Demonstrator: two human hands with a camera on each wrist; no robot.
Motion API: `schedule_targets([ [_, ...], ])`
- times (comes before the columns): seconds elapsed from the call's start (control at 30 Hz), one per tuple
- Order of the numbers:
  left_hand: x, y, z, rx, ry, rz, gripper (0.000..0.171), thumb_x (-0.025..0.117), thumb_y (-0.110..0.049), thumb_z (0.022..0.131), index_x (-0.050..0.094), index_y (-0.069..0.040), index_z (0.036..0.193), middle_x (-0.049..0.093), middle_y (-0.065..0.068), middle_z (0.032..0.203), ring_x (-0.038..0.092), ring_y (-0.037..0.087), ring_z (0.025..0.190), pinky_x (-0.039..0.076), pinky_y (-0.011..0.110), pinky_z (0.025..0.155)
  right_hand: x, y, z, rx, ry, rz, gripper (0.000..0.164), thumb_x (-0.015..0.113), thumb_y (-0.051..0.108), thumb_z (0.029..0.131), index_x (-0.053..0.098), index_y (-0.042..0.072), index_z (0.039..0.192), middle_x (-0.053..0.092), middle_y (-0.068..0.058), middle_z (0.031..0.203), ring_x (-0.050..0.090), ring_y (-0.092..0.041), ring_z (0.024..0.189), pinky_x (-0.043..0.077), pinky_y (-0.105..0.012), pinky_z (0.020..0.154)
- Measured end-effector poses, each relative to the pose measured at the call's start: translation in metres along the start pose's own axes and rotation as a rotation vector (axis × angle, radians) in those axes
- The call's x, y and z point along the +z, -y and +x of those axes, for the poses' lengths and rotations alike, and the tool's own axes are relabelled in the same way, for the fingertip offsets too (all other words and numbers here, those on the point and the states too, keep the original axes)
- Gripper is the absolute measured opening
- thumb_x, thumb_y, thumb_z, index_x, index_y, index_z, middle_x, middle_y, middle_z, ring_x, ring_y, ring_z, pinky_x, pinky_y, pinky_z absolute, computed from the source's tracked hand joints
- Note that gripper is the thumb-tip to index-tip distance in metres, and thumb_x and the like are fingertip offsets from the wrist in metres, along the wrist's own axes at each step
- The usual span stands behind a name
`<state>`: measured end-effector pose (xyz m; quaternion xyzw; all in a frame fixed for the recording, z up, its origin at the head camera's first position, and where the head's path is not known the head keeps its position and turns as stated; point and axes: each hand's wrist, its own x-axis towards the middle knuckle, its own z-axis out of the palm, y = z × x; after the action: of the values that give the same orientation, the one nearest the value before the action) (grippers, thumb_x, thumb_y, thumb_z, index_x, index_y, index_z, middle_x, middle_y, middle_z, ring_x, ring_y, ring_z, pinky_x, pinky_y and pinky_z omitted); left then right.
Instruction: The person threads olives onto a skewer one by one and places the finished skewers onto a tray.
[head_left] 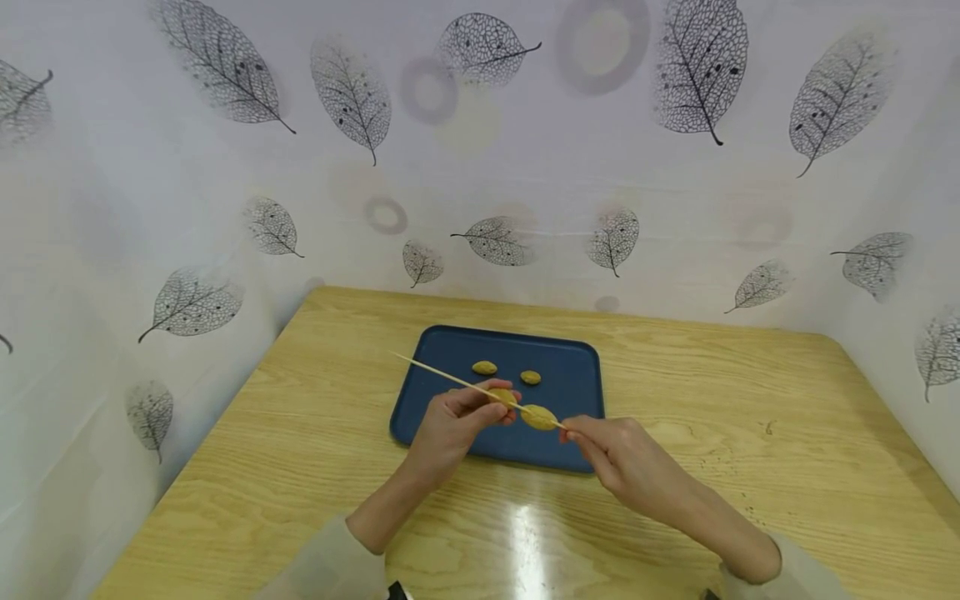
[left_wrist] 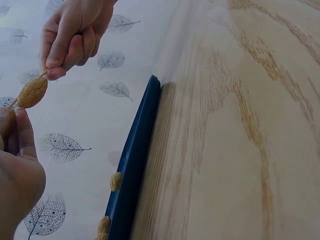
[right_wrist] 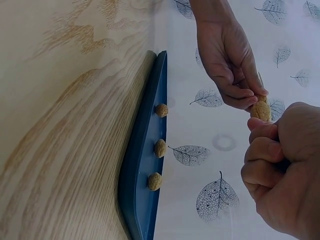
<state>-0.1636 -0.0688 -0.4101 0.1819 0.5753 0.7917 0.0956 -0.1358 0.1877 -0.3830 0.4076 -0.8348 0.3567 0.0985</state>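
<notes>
A thin wooden skewer [head_left: 438, 372] slants over the blue tray [head_left: 408, 396], its long bare length reaching to the upper left. My right hand [head_left: 626, 458] pinches the skewer close to its lower right end. Right beside those fingertips, a wrinkled yellow-brown oval piece [head_left: 538, 417], nut-like in look, is threaded on the skewer. A second such piece [head_left: 502, 397] is held between the thumb and fingers of my left hand [head_left: 452, 429], along the skewer's line. In the left wrist view the two pieces sit end to end, the second one partly hidden by fingers.
More oval pieces lie on the tray, three of them in the right wrist view: a near piece [right_wrist: 154, 181], a middle piece [right_wrist: 160, 148] and a far piece [right_wrist: 161, 110]. The tray rests on a wood-grain table [head_left: 720, 400]. A leaf-patterned white cloth [head_left: 525, 183] surrounds the table's back and sides.
</notes>
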Motion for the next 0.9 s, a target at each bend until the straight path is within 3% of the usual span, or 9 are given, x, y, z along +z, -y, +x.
schedule_targets([
  [0.47,0.0004,-0.0009,-0.0008,-0.009,-0.005,-0.025,0.034,0.065,0.000,0.101,0.060,0.021,0.126,0.074,0.004,0.115,0.072,0.011,0.096,0.059,0.028,0.089,0.0011,-0.0014,0.0016,-0.013,0.000,0.002,0.026,0.061,-0.017,0.094,0.072,0.000,0.111,0.076,-0.014,0.094,0.046,0.008,0.058,0.043,-0.014,0.049],
  [0.9,-0.0001,0.0016,-0.0007,-0.015,0.003,-0.012,0.035,0.065,-0.002,0.101,0.061,0.020,0.128,0.073,0.009,0.119,0.072,0.011,0.096,0.059,0.029,0.089,0.0011,-0.0015,0.0018,-0.017,0.001,0.001,0.026,0.061,-0.017,0.094,0.071,0.000,0.112,0.076,-0.014,0.093,0.041,0.009,0.055,0.040,-0.013,0.047],
])
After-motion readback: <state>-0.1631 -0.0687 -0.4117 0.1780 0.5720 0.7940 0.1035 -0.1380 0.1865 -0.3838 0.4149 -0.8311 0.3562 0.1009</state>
